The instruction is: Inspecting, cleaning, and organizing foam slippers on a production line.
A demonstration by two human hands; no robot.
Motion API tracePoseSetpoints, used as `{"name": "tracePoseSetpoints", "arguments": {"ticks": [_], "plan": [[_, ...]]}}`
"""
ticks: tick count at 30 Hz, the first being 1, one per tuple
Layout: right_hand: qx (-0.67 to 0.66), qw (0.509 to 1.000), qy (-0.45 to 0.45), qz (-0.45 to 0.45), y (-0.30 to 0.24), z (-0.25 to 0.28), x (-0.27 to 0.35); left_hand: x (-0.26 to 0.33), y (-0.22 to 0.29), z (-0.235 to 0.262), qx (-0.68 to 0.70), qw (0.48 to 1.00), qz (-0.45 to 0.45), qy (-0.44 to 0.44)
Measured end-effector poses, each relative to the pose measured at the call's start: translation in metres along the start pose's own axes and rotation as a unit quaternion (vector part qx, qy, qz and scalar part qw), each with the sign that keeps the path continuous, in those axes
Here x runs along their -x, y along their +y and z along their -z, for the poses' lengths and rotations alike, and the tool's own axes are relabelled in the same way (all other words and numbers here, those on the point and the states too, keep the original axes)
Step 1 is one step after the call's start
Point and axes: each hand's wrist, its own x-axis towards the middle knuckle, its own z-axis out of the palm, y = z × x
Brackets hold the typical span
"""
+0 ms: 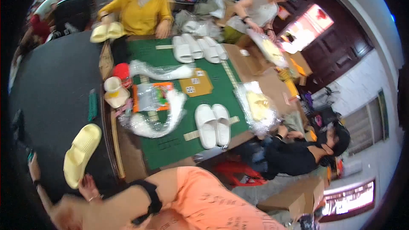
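A single pale yellow slide slipper [83, 155] lies on the dark grey mat [51, 85], slanted, at the near left. My right hand [88, 188] rests at its near end, fingers stretched out on the mat and apparently touching the slipper's edge. At the far left my left hand [34, 168], with a dark wristband, is closed around a small teal thing too small to name. A dark object [18, 123] lies just beyond it. Between mat middle and table edge is a green textured strip [92, 105].
On the green table [166, 151] are white slippers [207, 125], plastic-wrapped white rolls [164, 71], an orange packet [135, 98], a cardboard piece [196, 83] and cream cups [116, 93]. A person in yellow [142, 15] holds yellow slippers [106, 32]; others work at the right beside a wrapped yellow bundle [257, 106].
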Motion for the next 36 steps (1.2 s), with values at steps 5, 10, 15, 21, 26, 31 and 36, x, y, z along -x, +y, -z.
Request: {"name": "tracePoseSetpoints", "arguments": {"ticks": [5, 10, 15, 21, 26, 31, 36], "plan": [[0.128, 0.920, 0.355, -0.110, 0.130, 0.118, 0.037, 0.030, -0.015, -0.031, 0.018, 0.991, -0.025, -0.133], [0.509, 0.688, 0.438, -0.275, 0.231, 0.192, 0.106, 0.064, -0.010, -0.056, -0.017, 0.997, -0.068, -0.042], [0.407, 0.664, 0.496, -0.385, 0.289, 0.208, 0.119, 0.062, -0.009, -0.061, -0.015, 0.997, -0.060, -0.039], [0.347, 0.697, 0.516, -0.358, 0.304, 0.226, 0.107, 0.049, -0.002, -0.039, -0.015, 0.995, -0.061, -0.083], [0.325, 0.695, 0.573, -0.287, 0.285, 0.204, 0.098, 0.059, 0.020, -0.049, -0.054, 0.985, -0.084, -0.141], [0.297, 0.728, 0.601, -0.144, 0.236, 0.198, 0.112, 0.077, 0.031, -0.104, -0.112, 0.934, -0.209, -0.267], [0.323, 0.633, 0.702, -0.048, 0.187, 0.198, 0.139, 0.103, -0.010, -0.170, -0.080, 0.937, -0.226, -0.252]]}}
